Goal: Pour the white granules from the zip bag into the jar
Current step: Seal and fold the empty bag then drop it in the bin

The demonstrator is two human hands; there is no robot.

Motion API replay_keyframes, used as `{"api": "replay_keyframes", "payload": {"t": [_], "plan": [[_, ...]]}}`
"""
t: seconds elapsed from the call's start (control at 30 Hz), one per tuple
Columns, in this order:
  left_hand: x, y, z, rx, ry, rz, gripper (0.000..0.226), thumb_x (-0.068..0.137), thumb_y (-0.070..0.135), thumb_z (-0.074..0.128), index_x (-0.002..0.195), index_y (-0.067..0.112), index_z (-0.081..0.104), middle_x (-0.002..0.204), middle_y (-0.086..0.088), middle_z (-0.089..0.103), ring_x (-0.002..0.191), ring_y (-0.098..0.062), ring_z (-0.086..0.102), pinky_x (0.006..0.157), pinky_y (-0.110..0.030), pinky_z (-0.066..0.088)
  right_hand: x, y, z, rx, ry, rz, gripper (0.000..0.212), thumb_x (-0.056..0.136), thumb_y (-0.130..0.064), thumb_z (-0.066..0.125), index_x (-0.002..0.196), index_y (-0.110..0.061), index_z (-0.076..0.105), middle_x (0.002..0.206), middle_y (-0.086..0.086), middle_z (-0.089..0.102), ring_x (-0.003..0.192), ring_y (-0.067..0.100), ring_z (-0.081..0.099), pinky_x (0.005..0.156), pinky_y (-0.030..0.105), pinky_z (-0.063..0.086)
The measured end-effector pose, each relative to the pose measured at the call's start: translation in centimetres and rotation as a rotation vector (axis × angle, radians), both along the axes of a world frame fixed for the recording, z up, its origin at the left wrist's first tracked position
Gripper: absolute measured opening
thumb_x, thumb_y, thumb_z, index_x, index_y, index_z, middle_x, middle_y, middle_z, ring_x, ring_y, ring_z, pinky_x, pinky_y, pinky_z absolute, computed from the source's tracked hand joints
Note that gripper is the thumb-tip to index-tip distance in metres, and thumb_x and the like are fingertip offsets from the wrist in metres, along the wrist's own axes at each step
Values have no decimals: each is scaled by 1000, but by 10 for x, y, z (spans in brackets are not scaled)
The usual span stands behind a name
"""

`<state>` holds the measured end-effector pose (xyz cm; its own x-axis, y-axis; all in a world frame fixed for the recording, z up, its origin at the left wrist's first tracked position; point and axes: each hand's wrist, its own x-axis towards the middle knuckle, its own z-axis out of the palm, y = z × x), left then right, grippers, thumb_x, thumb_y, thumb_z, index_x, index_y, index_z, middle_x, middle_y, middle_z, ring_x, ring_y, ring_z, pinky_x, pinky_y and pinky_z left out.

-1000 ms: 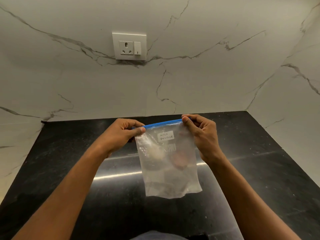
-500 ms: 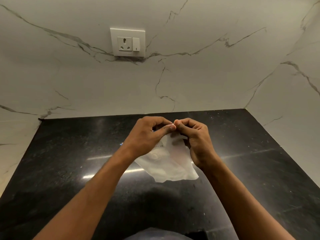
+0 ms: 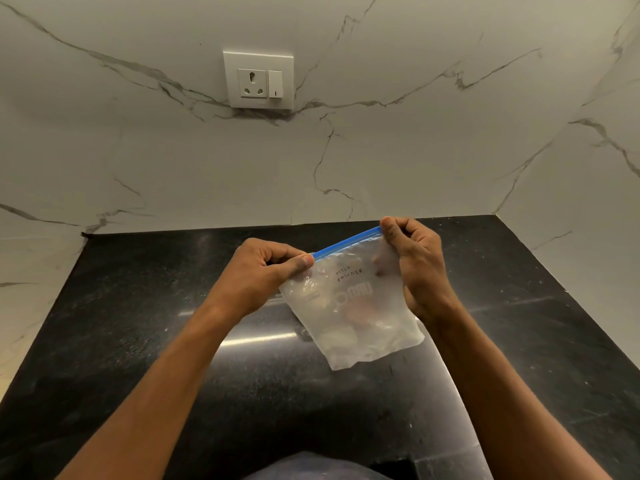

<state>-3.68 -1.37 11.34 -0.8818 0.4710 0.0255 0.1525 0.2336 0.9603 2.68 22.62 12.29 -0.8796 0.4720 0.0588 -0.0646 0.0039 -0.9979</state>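
A clear zip bag with a blue zip strip and a handwritten label hangs in the air above the black counter. It looks nearly flat, with only a thin whitish film inside. My left hand pinches the left end of the zip strip. My right hand pinches the right end, a little higher, so the bag tilts. No jar is in view.
White marbled walls close off the counter at the back and on the right. A white socket and switch plate sits on the back wall. A piece of grey-blue clothing shows at the bottom edge.
Half a second ago both hands were bunched together with the bag crumpled between them. They have moved apart and the bag hangs stretched by its zip strip again, tilted up on the right.
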Motion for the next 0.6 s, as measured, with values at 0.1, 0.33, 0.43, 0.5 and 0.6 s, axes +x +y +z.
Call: {"api": "replay_keyframes", "payload": {"t": [0.1, 0.33, 0.43, 0.5, 0.6], "plan": [[0, -6, -2, 15, -20, 1, 10, 94, 29, 74, 91, 29, 84, 90, 8, 83, 89, -12, 78, 77, -21, 61, -1, 3, -1, -16, -12, -19, 23, 104, -31, 62, 98, -10, 71, 80, 3, 72, 70, 20, 72, 54, 34, 61], [-4, -16, 1, 67, -54, 4, 19, 78, 47, 72, 85, 35, 84, 90, 8, 83, 89, -10, 78, 80, -23, 61, -3, 7, 2, -111, 13, -45, 22, 103, -29, 64, 94, -10, 69, 74, 3, 72, 65, 18, 70, 52, 35, 61], [-5, -13, -3, 137, -87, 39, 26, 81, 52, 72, 101, 37, 81, 100, 8, 82, 96, -10, 78, 79, -23, 63, -5, 6, 2, -175, 2, -50, 23, 102, -30, 64, 96, -9, 70, 78, 4, 73, 67, 17, 71, 58, 38, 63], [0, -6, -10, 248, -255, 15, 42, 87, 54, 70, 122, 31, 73, 114, 2, 81, 105, -16, 78, 87, -32, 64, -6, 4, 1, -252, -8, -60, 26, 102, -31, 64, 98, -7, 71, 81, 7, 75, 70, 18, 72, 64, 38, 64], [17, 4, -29, 297, -462, -83, 43, 87, 53, 77, 121, 27, 76, 122, -5, 79, 110, -25, 77, 85, -37, 65, -9, -1, -4, -350, -51, -110, 32, 102, -33, 65, 102, -2, 71, 90, 15, 76, 78, 26, 73, 72, 42, 65]]}}
